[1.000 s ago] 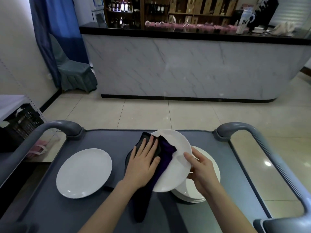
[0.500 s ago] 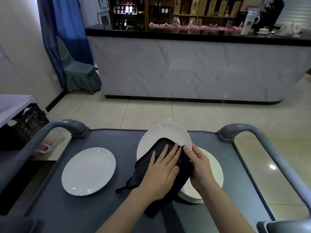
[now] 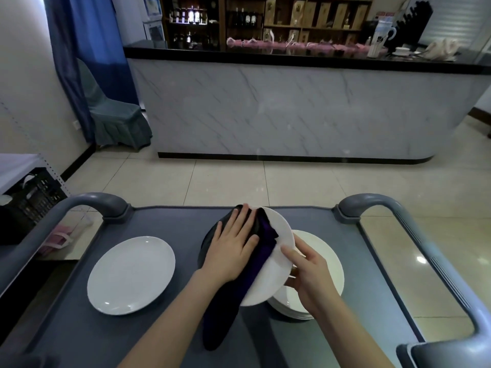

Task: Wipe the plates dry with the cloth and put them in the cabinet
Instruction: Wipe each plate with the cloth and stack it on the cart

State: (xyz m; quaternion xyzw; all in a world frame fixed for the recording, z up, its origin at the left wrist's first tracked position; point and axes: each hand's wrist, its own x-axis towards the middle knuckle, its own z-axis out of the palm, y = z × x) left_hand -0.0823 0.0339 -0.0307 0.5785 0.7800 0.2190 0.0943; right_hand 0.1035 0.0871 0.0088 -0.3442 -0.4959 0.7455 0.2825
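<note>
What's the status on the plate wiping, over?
Left hand flat on cloth against tilted plate. Right hand grips its rim. Stack of plates underneath.

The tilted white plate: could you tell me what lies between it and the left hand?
In the head view, a dark purple-black cloth lies there, pressed by the left hand against the tilted white plate.

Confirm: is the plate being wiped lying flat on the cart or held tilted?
Tilted. The right hand holds the plate by its rim above the stack, the left hand presses the cloth on it.
</note>
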